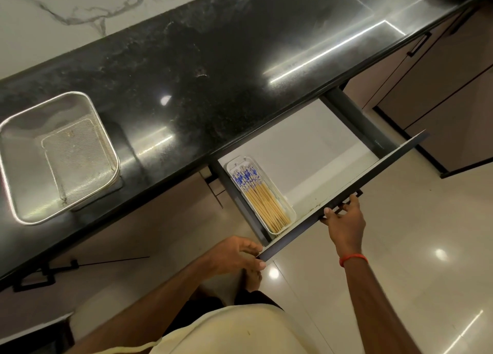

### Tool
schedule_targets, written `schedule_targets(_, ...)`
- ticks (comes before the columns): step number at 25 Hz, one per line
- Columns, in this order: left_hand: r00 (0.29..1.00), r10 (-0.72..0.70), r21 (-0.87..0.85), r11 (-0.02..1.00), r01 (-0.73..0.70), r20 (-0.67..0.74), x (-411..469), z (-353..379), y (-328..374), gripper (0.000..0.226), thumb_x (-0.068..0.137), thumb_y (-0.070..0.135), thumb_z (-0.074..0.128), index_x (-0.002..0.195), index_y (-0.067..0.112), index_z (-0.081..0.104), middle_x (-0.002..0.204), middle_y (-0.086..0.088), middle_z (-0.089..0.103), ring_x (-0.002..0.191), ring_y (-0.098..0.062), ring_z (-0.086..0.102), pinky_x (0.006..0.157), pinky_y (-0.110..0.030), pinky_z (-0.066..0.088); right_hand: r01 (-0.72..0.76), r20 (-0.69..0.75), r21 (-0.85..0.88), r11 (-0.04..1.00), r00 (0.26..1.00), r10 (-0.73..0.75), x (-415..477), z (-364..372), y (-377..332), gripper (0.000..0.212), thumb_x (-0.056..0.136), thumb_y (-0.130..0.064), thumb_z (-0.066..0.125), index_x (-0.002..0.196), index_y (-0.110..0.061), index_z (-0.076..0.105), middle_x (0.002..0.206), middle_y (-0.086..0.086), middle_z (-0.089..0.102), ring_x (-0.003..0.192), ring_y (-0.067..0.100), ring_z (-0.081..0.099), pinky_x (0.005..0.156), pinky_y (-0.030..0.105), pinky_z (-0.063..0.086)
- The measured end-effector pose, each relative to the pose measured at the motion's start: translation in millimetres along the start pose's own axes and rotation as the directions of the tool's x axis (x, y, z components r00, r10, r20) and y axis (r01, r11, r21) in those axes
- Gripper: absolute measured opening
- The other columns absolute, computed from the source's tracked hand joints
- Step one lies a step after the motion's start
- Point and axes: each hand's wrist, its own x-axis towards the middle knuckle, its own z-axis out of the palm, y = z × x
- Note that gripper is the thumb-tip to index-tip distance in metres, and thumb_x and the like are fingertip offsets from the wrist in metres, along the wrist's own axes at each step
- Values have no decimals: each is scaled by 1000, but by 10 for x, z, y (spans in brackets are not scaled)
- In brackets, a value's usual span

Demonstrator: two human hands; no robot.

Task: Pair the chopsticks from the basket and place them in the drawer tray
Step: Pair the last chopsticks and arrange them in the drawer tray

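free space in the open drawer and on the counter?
Drawer: the white floor right of the white plastic tray is bare up to the dark right wall. The tray, against the left wall, is packed with blue-patterned wooden chopsticks. Counter: the black stone top is bare right of the steel mesh basket.

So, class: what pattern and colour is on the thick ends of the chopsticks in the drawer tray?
A blue-and-white pattern on the chopsticks; the rest is plain tan wood. The head view shows it.
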Motion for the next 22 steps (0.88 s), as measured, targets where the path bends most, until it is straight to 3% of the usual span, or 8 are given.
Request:
schedule_targets(3,998,19,31,999,-18,-58,-63,-103,22,61,85,43,77,140,23,59,135,6,63,100,-3,61,69,-12,48,15,18,23,1000,1000,-15,42,118,-102,69,85,1,71,143,-20,39,129,19,55,112,38,61,85,54,59)
schedule_targets(8,991,55,12,998,-53,-120,-151,-251,44,43,86,45,75,125,30,66,115,14,66,98,3,62,77,-19,51,5,43,42,999,999,-7,134,323,-261,69,88,-2,70,146,-17,36,135,20,53,117,37,60,84,52,60)
schedule_targets(13,981,35,-54,998,-46,-188,-159,-375,13,25,88,42,72,110,43,62,122,-5,70,107,-24,70,86,-37,59,24,57,83,996,998,-29,228,516,-402,63,87,-2,70,139,-19,41,131,17,56,116,34,61,86,52,59)
schedule_targets(16,954,35,-25,999,-44,-299,-146,-417,6,43,88,42,73,127,29,63,125,4,65,112,-15,64,95,-36,55,33,74,108,994,996,-41,288,639,-490,64,87,-4,71,140,-20,39,133,17,54,118,34,60,85,51,60)
schedule_targets(19,908,38,-5,999,-44,-416,-135,-452,15,52,88,40,74,135,20,61,121,6,67,111,-11,64,94,-30,52,28,92,107,994,995,-38,357,757,-548,71,88,-5,70,147,-20,33,139,18,50,122,36,57,88,52,58)
schedule_targets(22,868,14,-36,999,-36,-496,-119,-480,0,47,88,38,75,130,20,62,116,4,70,109,-16,66,97,-41,56,15,102,116,993,994,-27,397,864,-638,75,88,-6,70,150,-18,29,142,20,47,125,37,55,92,53,56)
